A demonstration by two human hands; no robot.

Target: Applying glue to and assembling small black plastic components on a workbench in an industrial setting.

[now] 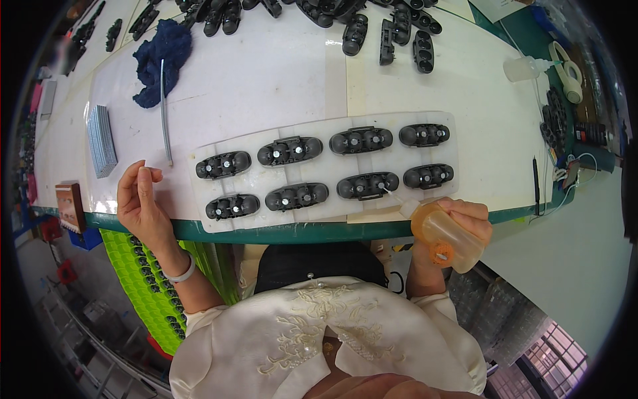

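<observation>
My right hand (470,216) is wrapped round a translucent squeeze bottle (458,243) that holds amber liquid and has an orange patch on its side. The bottle is tilted, and its thin pale nozzle (393,194) reaches the right end of a black oblong part (367,186) in the near row. That part sits with several like it in two rows on a white tray (260,219); bright round spots show on most of them. Left of the tray, my left hand (143,203) is raised palm up, fingers loosely bent, with nothing visible in it.
A thin grey rod (163,120) lies partly over a dark blue cloth (156,63). Further left is a stack of grey strips (102,141). More black parts (355,34) crowd the far side. At the right are a white bottle (522,68) and a black pen-like tool (535,185).
</observation>
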